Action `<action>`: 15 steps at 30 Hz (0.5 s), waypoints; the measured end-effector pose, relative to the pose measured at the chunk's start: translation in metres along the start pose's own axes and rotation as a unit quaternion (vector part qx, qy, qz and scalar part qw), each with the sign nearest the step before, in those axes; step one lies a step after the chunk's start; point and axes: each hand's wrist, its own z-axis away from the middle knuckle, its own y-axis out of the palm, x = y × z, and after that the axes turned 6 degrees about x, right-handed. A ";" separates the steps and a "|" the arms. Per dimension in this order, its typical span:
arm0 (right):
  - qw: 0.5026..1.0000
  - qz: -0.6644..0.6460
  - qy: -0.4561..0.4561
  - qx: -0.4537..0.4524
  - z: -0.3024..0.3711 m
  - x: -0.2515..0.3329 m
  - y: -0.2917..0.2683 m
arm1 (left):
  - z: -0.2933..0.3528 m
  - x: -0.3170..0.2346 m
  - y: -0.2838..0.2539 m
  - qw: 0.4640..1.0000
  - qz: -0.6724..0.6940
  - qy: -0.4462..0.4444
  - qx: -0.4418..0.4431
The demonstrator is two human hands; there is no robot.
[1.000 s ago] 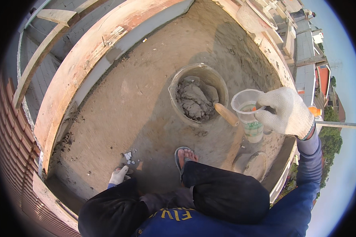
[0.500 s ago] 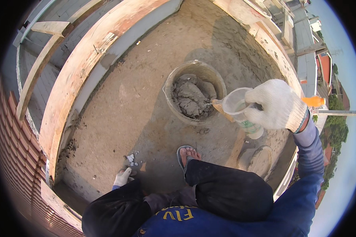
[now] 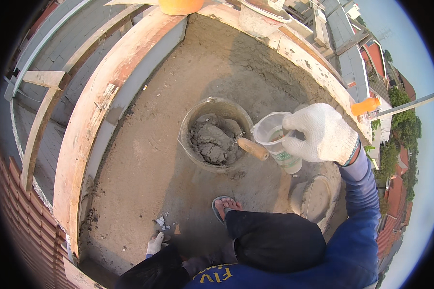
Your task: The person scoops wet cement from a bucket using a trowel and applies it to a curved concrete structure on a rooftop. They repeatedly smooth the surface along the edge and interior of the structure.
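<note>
My right hand, in a white knit glove, grips a clear plastic measuring jug by its handle side. The jug has green markings and leans with its mouth toward the bucket. Thick grey mortar fills part of that round bucket, which stands on the floor. A trowel's wooden handle sticks out over the bucket's right rim, its blade hidden. Low beside my left leg, my gloved left hand has its fingers curled near the floor; what they hold is unclear. White fragments lie just beyond it.
A mortar-smeared round container rests at right, below the jug. Formwork boards edge the rough cement floor. An orange bucket and a pale bucket stand on the far edge; an orange bottle is at right.
The view has shifted, bringing the far buckets into sight. My right hand still holds the jug near the mortar bucket, and more of the trowel handle shows. My left hand stays low by the fragments.
</note>
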 end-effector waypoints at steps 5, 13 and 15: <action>0.976 -0.132 0.111 -0.133 0.059 -0.027 0.050 | 0.006 -0.013 -0.019 0.999 -0.030 -0.032 0.023; 0.902 -0.255 0.325 -0.127 0.069 -0.076 0.215 | 0.048 -0.208 -0.034 0.978 -0.180 0.083 0.065; 0.887 -0.266 0.353 -0.136 0.064 -0.085 0.264 | 0.056 -0.272 -0.006 0.966 -0.227 0.114 0.039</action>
